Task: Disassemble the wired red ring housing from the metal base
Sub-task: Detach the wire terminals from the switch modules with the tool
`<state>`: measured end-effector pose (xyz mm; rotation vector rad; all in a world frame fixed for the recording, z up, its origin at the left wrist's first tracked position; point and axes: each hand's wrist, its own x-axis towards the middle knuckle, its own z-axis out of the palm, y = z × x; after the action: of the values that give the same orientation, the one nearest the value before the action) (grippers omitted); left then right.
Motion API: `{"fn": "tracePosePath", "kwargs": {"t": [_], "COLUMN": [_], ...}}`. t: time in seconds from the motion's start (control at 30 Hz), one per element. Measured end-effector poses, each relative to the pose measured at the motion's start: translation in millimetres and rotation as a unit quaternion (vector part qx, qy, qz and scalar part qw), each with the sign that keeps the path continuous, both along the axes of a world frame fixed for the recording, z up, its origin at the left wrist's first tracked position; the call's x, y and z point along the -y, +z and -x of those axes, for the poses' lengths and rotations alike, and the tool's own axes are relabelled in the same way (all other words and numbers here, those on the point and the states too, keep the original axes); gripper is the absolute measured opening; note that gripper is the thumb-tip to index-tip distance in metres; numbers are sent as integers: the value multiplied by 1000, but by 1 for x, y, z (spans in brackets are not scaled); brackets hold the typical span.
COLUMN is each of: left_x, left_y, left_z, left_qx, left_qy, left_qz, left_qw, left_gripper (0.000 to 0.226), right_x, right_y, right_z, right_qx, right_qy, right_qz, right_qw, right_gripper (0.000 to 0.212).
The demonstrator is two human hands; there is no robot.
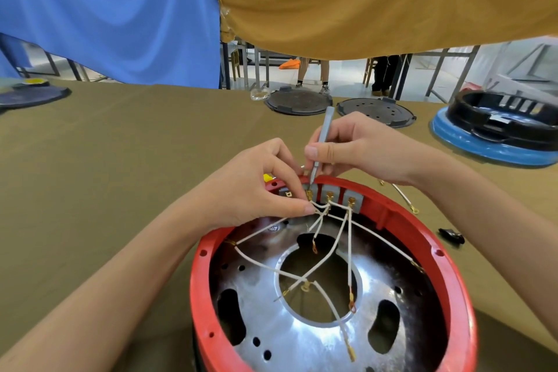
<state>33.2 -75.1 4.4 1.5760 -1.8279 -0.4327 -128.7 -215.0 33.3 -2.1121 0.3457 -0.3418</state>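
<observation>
The red ring housing lies in front of me around a shiny metal base with a round hole in the middle. Several white wires with brass terminals cross the inside and run to grey terminal blocks on the ring's far wall. My right hand grips a grey screwdriver, its tip down on the leftmost wired terminal. My left hand pinches the white wires right beside that terminal.
Two black round lids lie at the table's far edge. A black part on a blue ring sits at the right. A small black piece and a loose white wire lie right of the housing. Cloth curtains hang behind.
</observation>
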Motion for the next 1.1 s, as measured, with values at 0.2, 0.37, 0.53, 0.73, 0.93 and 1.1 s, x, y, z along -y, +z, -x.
{"fn": "tracePosePath", "kwargs": {"t": [0.2,0.37,0.53,0.73,0.93,1.1], "left_x": [0,0,0,1,0,0], "left_y": [0,0,1,2,1,1], "left_z": [-1,0,1,1,0,0], "left_qx": [7,4,-5,-12,-6,6], "left_qy": [6,6,1,-3,-1,7], "left_qz": [0,1,-1,-6,-6,-5], "left_qw": [1000,1000,1000,1000,1000,1000], "left_gripper": [18,15,13,10,15,20], "right_x": [-6,-2,4,7,5,-7], "right_y": [4,3,4,11,7,-1], "right_z": [6,7,-6,-17,-6,13], "right_qx": [48,30,-19,-90,-37,60], "right_qy": [45,32,9,18,18,38], "right_qz": [68,65,37,10,43,117], "right_qw": [996,997,999,996,998,991], "right_gripper": [14,17,25,31,24,24]}}
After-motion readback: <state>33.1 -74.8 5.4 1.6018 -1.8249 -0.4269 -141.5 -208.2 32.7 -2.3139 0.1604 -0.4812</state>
